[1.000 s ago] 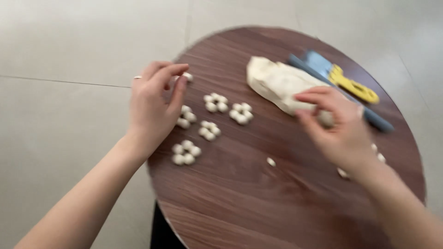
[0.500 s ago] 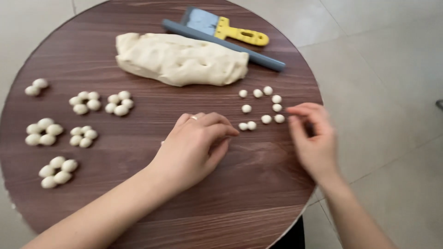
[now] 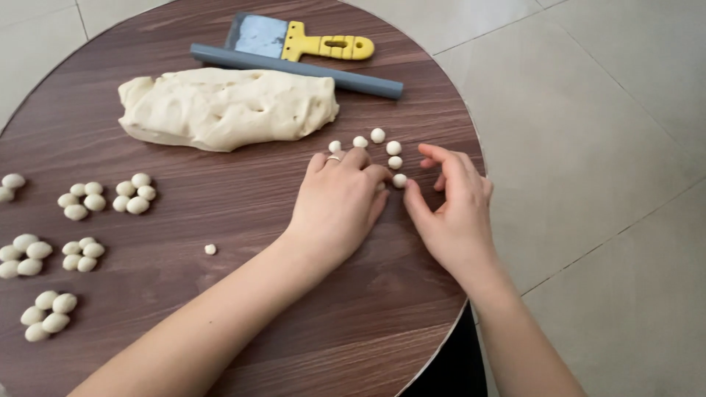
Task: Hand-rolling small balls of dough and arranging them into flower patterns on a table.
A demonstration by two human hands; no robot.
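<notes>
even, soft daylight, bright without glare; faint shadows sit under both hands on the round dark wood-grain table (image 3: 220, 309). focus is sharp throughout, with slight wide-angle stretch at the edges.

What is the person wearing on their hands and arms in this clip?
Both forearms are bare, with no sleeves in view. The left hand wears a thin, pale metallic ring on one finger. The right hand shows no ring, glove or watch.
</notes>
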